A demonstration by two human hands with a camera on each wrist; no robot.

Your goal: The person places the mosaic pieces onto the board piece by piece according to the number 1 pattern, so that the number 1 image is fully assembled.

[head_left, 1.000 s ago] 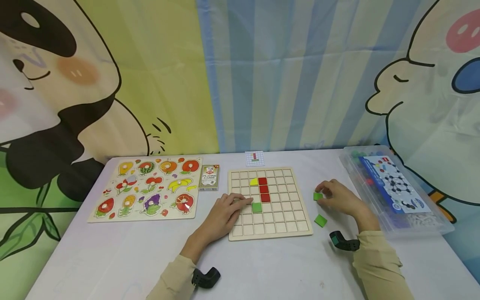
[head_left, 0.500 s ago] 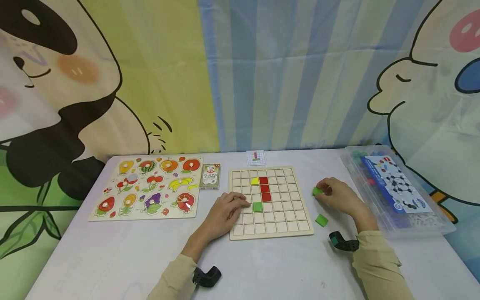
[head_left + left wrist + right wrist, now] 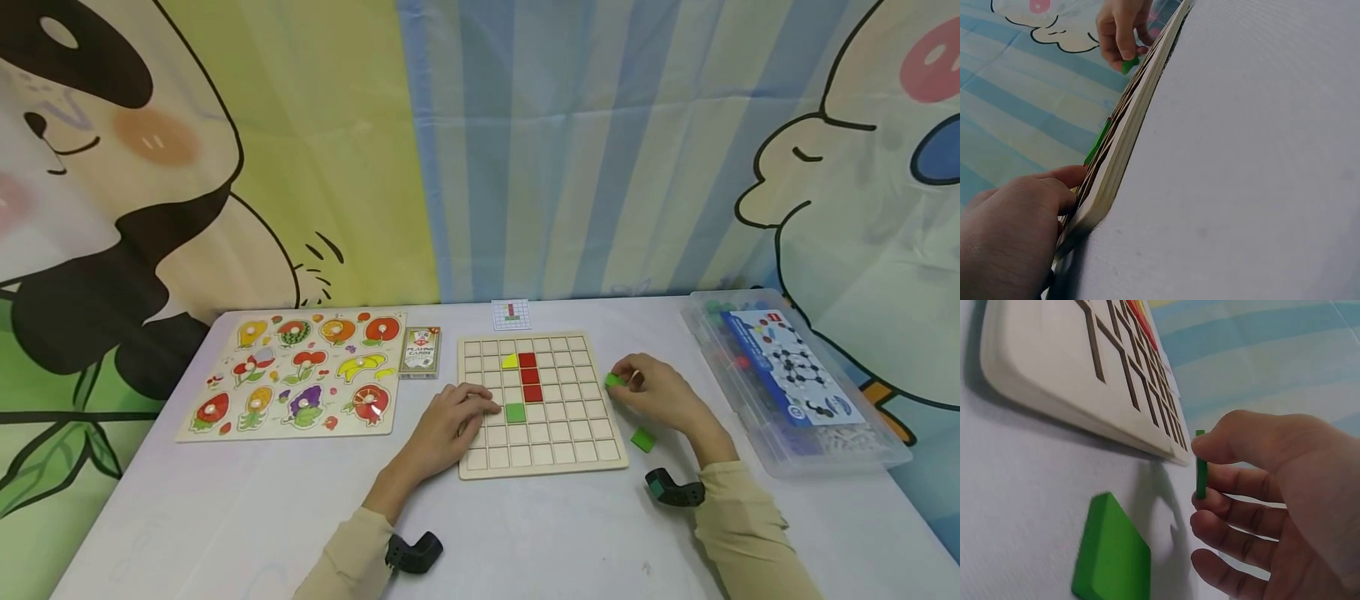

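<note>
A wooden grid board (image 3: 555, 450) lies on the table. Set in its cells are a column of red tiles (image 3: 530, 377), a yellow piece (image 3: 510, 361) and a green square tile (image 3: 515, 412). My left hand (image 3: 448, 425) rests on the board's left edge, its index finger reaching toward that green tile. Just off the board's right edge, my right hand (image 3: 660, 396) pinches another green square tile (image 3: 1202, 465) between thumb and fingers, raised above the table. One more loose green tile (image 3: 642, 439) lies on the table below that hand.
Behind the board lies a small pattern card (image 3: 511, 314). To the left are a playing cards box (image 3: 420, 352) and a fruit puzzle board (image 3: 292, 375). A clear plastic case (image 3: 795, 383) with a blue-and-white sheet sits at the right.
My right hand has lifted the green tile from the table and moved left with it, closer to the board. The left hand stays on the board's edge.
</note>
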